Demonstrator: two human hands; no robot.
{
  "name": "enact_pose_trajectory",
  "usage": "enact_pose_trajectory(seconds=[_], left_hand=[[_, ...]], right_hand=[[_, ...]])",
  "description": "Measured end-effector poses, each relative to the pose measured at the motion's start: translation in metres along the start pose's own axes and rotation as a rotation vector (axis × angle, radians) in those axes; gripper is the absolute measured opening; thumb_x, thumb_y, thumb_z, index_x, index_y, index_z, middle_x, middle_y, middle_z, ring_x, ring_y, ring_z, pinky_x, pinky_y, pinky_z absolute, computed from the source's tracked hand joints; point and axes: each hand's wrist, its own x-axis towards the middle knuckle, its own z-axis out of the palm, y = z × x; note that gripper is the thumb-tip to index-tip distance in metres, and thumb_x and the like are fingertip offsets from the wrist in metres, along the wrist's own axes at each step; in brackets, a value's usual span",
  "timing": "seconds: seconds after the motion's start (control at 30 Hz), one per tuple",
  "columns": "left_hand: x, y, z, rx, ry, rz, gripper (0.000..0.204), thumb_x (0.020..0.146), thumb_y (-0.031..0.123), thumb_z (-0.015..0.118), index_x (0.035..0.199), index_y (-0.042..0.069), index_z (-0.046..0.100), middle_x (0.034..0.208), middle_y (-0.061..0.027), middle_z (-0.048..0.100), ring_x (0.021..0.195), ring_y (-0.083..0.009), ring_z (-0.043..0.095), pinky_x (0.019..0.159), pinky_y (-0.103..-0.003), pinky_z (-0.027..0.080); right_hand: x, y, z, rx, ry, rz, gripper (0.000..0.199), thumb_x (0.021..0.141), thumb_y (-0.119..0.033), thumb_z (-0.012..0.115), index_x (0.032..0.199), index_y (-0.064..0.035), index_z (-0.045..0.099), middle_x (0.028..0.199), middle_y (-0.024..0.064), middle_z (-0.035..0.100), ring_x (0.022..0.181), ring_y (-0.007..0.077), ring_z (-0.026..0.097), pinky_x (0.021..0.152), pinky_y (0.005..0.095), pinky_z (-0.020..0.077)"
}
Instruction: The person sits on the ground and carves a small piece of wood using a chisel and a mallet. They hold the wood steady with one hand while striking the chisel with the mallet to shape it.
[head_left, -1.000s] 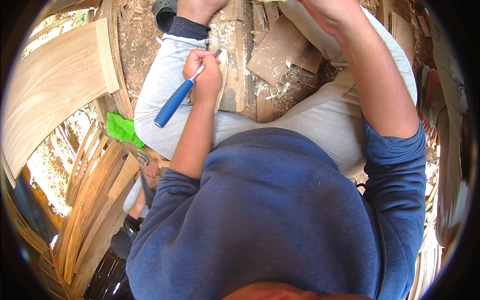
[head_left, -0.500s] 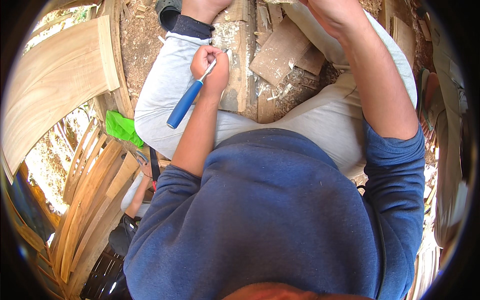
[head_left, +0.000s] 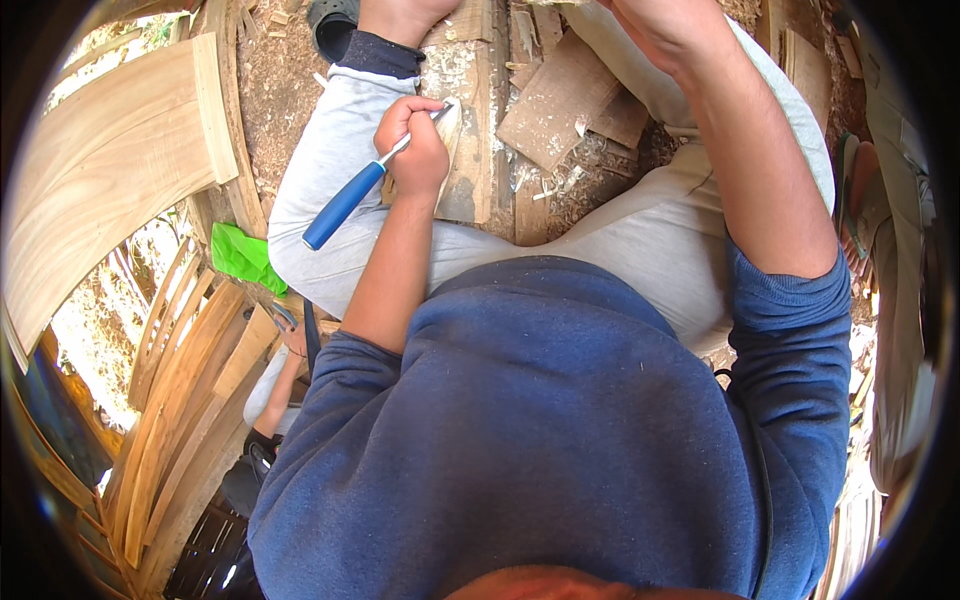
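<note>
My left hand (head_left: 412,150) is shut around a tool with a blue handle (head_left: 343,206). Its thin metal shaft points up and right, and its tip rests on a pale wooden piece (head_left: 458,150) lying between my legs. My right hand (head_left: 665,28) is raised at the top edge of the view with its fingers curled. What it holds is cut off by the rim. My blue sweatshirt (head_left: 560,430) and light grey trousers (head_left: 330,160) fill the middle of the picture.
Wood offcuts (head_left: 560,100) and shavings cover the ground ahead. Curved wooden planks (head_left: 110,170) and bent slats (head_left: 185,400) stand on the left beside a green scrap (head_left: 240,255). Another person's arm (head_left: 280,370) shows at lower left. Someone's sandalled foot (head_left: 858,190) is at the right.
My left hand pushed the tool slightly forward, then drew back to about where it was. My right hand stayed at the top edge.
</note>
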Motion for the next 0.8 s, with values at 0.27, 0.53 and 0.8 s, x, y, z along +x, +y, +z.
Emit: enact_pose_trajectory(seconds=[0.27, 0.53, 0.8], left_hand=[[0.000, 0.003, 0.006, -0.038, 0.016, -0.088, 0.019, 0.092, -0.001, 0.055, 0.085, -0.001, 0.073, 0.075, -0.0039, 0.070, 0.069, -0.0090, 0.061, 0.066, -0.026, 0.048], [0.005, -0.001, 0.009, 0.011, 0.097, -0.052, 0.017, 0.093, 0.000, 0.057, 0.084, -0.001, 0.070, 0.072, -0.0047, 0.068, 0.067, -0.0097, 0.061, 0.065, -0.028, 0.049], [0.009, 0.013, 0.013, 0.120, 0.042, -0.083, 0.014, 0.094, 0.004, 0.060, 0.084, -0.001, 0.069, 0.068, -0.0072, 0.066, 0.064, -0.0127, 0.060, 0.061, -0.033, 0.049]], right_hand=[[0.001, 0.004, -0.007, 0.000, -0.054, -0.036, 0.032, 0.112, -0.009, 0.059, 0.142, 0.0002, 0.054, 0.117, 0.0137, 0.072, 0.106, 0.0193, 0.073, 0.093, 0.0314, 0.0631], [0.001, 0.005, -0.006, -0.012, -0.051, -0.031, 0.032, 0.111, -0.009, 0.060, 0.141, 0.0003, 0.054, 0.116, 0.0123, 0.073, 0.107, 0.0180, 0.073, 0.095, 0.0302, 0.0624], [0.002, 0.006, -0.009, 0.007, -0.081, -0.045, 0.031, 0.111, -0.010, 0.060, 0.140, 0.0001, 0.055, 0.115, 0.0123, 0.074, 0.105, 0.0184, 0.074, 0.094, 0.0316, 0.0626]])
